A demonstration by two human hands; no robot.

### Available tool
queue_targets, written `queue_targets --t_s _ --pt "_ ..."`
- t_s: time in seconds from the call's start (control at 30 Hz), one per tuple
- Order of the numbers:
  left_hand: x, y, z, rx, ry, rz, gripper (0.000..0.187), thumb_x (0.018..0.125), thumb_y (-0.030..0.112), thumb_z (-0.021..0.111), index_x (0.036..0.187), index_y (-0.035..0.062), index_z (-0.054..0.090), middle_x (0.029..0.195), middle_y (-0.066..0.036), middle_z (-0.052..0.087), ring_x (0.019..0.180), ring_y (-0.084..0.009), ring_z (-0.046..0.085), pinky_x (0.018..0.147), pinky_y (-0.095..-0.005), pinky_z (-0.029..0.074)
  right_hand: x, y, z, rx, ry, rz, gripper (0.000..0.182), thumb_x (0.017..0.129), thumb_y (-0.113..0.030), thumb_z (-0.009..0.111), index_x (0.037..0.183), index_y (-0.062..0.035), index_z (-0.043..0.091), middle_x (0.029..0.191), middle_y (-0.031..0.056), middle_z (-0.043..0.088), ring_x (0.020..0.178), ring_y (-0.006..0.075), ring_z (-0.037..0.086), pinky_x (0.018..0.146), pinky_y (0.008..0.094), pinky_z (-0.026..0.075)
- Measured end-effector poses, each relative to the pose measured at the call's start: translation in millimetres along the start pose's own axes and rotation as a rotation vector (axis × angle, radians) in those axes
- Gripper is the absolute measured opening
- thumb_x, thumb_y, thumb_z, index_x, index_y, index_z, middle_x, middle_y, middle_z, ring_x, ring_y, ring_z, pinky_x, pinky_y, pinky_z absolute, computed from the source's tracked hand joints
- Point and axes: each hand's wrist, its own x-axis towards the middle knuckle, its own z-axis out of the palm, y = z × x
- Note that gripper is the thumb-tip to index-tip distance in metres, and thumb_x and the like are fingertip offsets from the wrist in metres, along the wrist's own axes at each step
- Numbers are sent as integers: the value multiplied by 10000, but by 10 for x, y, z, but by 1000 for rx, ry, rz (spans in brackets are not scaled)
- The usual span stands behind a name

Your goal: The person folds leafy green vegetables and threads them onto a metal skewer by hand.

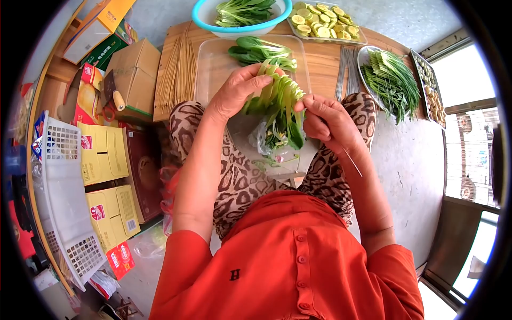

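Observation:
My left hand [238, 92] pinches the top end of a row of leafy green stalks [282, 98], which hang down between my hands over the edge of the plastic tray [210, 64]. On the other side, my right hand [329, 121] has its fingers closed around a thin metal skewer [352, 162], whose end sticks out below the wrist. Its fingertips touch the stalks. More greens [261, 52] lie loose in the tray. Below the stalks, a clear plastic bag [260, 140] and leaf scraps are partly hidden.
Bamboo sticks [176, 72] lie left of the tray, metal skewers [348, 69] right of it. Behind stand a blue-rimmed basin [201, 18] and a tray of sliced squash [322, 24]. A plate of skewered chives [389, 82] sits at right; boxes [133, 72] stand at left.

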Motion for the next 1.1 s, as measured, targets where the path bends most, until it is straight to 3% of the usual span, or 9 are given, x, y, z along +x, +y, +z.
queue_targets --t_s 0.27,0.5,0.67,0.8,1.1 --pt "-1 -98 4 -150 -5 -119 296 874 191 671 1108 12 637 1025 -27 654 961 -105 573 879 -257 434 -67 -24 -39 -28 -10 -4 258 987 -207 453 949 -5 609 462 -49 373 395 51 305 408 205 248" --pt "5 -100 49 -122 -24 -132 306 872 209 674 1100 7 646 1025 -21 661 934 -83 580 864 -227 443 -96 -21 -41 -55 39 10 256 984 -202 461 928 -5 615 460 -45 378 395 51 303 408 205 243" --pt "77 -71 65 -393 -60 -157 418 870 293 671 1172 13 601 1090 -37 644 997 -115 588 916 -275 448 -123 -65 -19 10 45 6 252 984 -198 462 924 -8 616 458 -46 372 399 51 299 410 207 234" --pt "78 -111 68 -324 -33 -124 457 854 313 686 1178 4 595 1089 -45 642 994 -118 588 905 -281 456 -150 -54 -47 -4 51 6 250 982 -197 463 922 -9 617 457 -47 371 394 50 295 404 207 226" --pt "100 -144 127 -203 -100 -204 351 807 185 741 1086 6 626 1020 -37 648 940 -117 592 884 -269 461 -216 -26 -96 -270 116 -11 244 974 -208 494 939 -15 639 491 -63 384 408 25 293 395 194 205"
